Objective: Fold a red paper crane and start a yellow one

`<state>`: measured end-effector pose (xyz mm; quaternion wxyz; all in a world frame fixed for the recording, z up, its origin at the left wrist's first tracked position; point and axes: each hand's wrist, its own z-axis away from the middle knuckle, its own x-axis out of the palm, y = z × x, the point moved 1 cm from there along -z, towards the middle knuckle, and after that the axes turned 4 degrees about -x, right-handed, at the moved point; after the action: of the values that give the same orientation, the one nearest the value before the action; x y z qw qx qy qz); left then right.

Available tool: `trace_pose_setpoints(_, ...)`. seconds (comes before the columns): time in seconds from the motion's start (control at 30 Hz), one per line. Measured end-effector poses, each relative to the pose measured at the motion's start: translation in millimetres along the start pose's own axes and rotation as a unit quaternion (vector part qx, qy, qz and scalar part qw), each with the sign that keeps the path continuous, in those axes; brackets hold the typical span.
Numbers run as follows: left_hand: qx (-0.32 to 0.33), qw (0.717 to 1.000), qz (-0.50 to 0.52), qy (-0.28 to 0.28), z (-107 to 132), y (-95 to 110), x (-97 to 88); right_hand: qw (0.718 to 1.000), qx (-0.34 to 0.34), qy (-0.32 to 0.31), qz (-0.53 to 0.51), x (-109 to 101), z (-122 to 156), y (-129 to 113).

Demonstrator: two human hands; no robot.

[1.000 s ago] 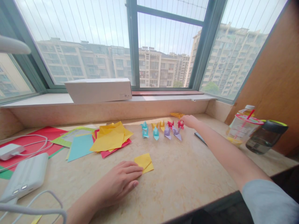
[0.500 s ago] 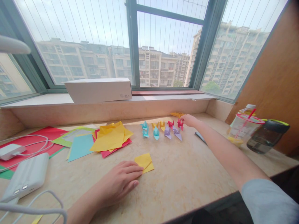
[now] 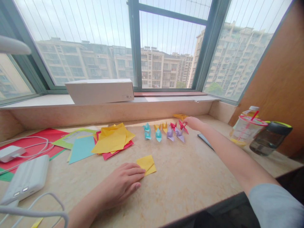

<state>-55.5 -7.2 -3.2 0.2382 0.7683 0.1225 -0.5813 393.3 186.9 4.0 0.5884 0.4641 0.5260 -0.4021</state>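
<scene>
My left hand (image 3: 122, 183) lies flat on the marble desk (image 3: 180, 183), fingers stretched out and their tips on the edge of a folded yellow paper (image 3: 146, 164). My right arm reaches far across the desk. My right hand (image 3: 193, 123) is at the right end of a row of several small origami cranes (image 3: 163, 131) in teal, yellow, purple and red. Its fingers pinch the red crane (image 3: 183, 125) at that end, which is tilted. A flat orange folded piece (image 3: 180, 117) lies just behind the hand.
A loose pile of yellow, red, teal and green paper sheets (image 3: 111, 141) lies left of the cranes. A white power bank (image 3: 25, 180) and cables sit at far left. A white box (image 3: 99, 91) rests on the sill. A phone (image 3: 205, 140), plastic cup (image 3: 247, 130) and dark bottle (image 3: 270, 139) stand at right.
The red crane at my right fingertips has tipped and shifted slightly. My left hand has not moved.
</scene>
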Motion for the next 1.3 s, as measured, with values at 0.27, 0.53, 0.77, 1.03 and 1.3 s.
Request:
trace_pose_setpoints(0.27,-0.003,1.000,-0.011,-0.012,1,0,-0.2,1.000,-0.002,0.007,0.017,-3,4,2)
trace_pose_setpoints(0.53,-0.008,1.000,-0.016,-0.021,0,1,-0.3,0.999,0.005,0.023,0.022,-3,5,5)
trace_pose_setpoints(0.77,-0.009,1.000,0.001,-0.014,0,1,-1.0,0.999,-0.001,0.029,0.026,-5,3,2)
trace_pose_setpoints(1.03,-0.013,0.999,-0.014,-0.030,0,1,-0.1,0.999,-0.003,0.027,0.017,-7,4,0)
trace_pose_setpoints(1.3,-0.006,1.000,-0.007,-0.015,1,-2,2.5,1.000,-0.003,0.010,-0.009,-5,21,-9)
